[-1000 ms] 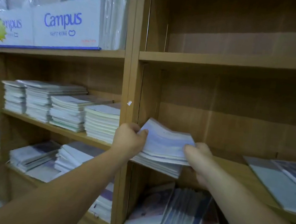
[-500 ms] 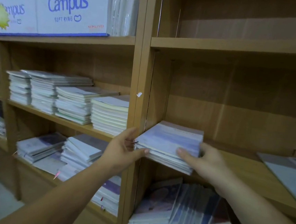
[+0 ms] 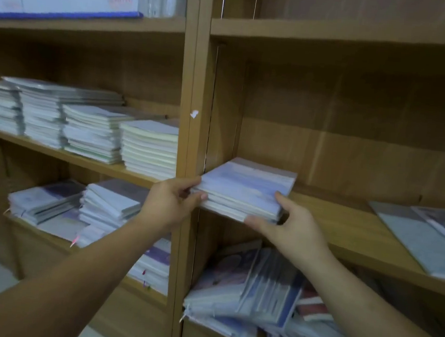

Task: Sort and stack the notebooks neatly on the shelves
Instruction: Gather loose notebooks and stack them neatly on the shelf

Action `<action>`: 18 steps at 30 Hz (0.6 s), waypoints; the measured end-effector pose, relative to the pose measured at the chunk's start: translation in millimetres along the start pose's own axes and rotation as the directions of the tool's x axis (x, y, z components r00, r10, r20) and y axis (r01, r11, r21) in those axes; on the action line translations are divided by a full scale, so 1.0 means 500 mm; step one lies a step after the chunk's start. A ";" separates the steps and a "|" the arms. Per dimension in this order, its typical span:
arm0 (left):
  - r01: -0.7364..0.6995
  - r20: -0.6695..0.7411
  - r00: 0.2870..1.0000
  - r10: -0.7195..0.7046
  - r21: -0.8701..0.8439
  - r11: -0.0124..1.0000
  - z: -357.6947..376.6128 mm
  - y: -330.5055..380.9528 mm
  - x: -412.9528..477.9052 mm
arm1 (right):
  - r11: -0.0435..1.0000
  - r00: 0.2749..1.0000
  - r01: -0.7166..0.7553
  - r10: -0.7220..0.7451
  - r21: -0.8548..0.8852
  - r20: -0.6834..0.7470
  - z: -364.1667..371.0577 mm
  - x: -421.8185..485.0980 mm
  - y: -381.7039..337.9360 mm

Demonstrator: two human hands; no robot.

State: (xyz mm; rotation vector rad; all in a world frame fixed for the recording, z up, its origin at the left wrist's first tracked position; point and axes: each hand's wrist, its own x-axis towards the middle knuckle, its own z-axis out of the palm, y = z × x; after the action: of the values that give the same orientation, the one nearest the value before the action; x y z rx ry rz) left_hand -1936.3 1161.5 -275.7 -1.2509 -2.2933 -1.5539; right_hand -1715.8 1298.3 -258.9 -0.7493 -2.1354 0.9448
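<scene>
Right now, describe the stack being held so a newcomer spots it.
Find the central wooden upright post. Right of it, on the middle shelf, sits a short blue-lilac notebook stack. It alone is gripped by the left hand and right hand.

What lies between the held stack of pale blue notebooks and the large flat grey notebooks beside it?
Only the right hand holding the pale blue stack, then bare wooden shelf; head view.
</scene>
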 end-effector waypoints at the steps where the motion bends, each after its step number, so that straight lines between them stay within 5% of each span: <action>1: -0.008 -0.001 1.000 0.008 0.016 1.000 0.000 0.000 -0.001 | 1.000 1.000 -0.004 0.004 0.012 -0.019 0.001 0.001 0.003; 11: 0.022 0.035 0.999 -0.024 0.076 0.997 0.007 0.006 0.008 | 1.000 0.995 -0.025 0.026 0.013 -0.101 0.011 0.008 0.014; 16: -0.046 -0.273 0.961 0.047 0.013 0.999 0.033 -0.036 -0.115 | 0.993 0.980 0.072 -0.054 0.089 -0.189 -0.006 -0.099 0.021; 18: 0.015 -0.191 0.981 -0.028 -0.067 0.998 0.084 -0.073 -0.203 | 0.993 0.983 0.052 -0.033 0.103 -0.178 0.008 -0.178 0.063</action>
State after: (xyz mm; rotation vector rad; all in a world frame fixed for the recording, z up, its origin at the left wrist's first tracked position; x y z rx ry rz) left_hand -1879.9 1132.9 -372.6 -1.0412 -2.1591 -1.6888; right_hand -1657.6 1250.9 -316.6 -0.7036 -1.9240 0.9276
